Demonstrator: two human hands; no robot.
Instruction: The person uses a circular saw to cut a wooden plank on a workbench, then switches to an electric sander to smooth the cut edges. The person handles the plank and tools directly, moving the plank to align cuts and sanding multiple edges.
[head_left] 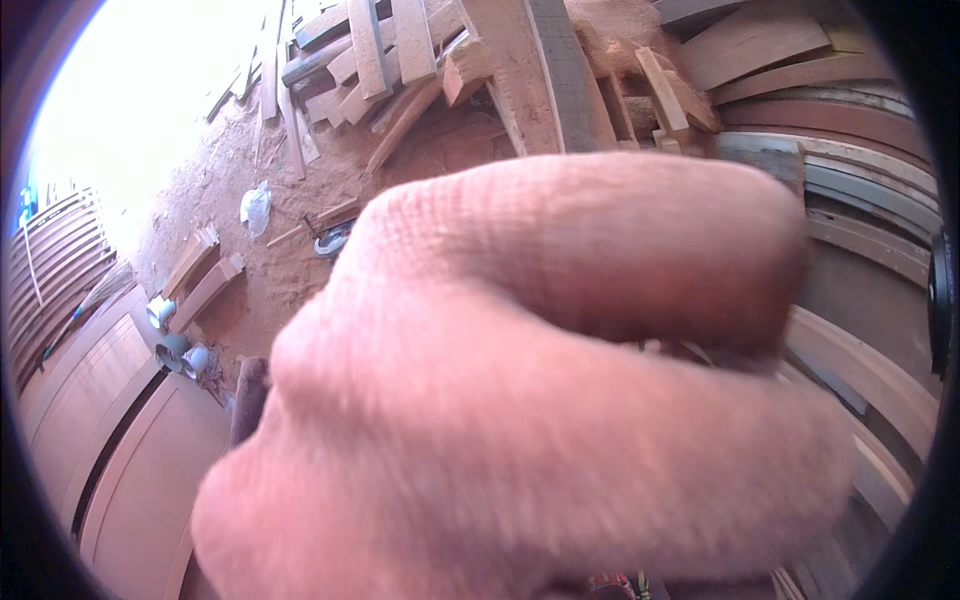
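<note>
A blurred hand [540, 400], too close to tell left from right, hides most of the floor. Its lower part is cut off by the frame. Small pale objects [180, 340] beside the door panels [120, 430] stay unidentifiable.

- A woodworking shop or timber yard with a bare floor [290, 190] of reddish earth and sawdust.
- Rough-sawn planks and offcuts [400, 60] lie heaped in a loose pile at the far side.
- Long curved wooden boards [850, 130] are stacked along the right edge.
- Panelled wooden doors [120, 420] lie flat at the lower left, with small tins [175, 345] beside them.
- Bright daylight [150, 90] floods in at the upper left.
</note>
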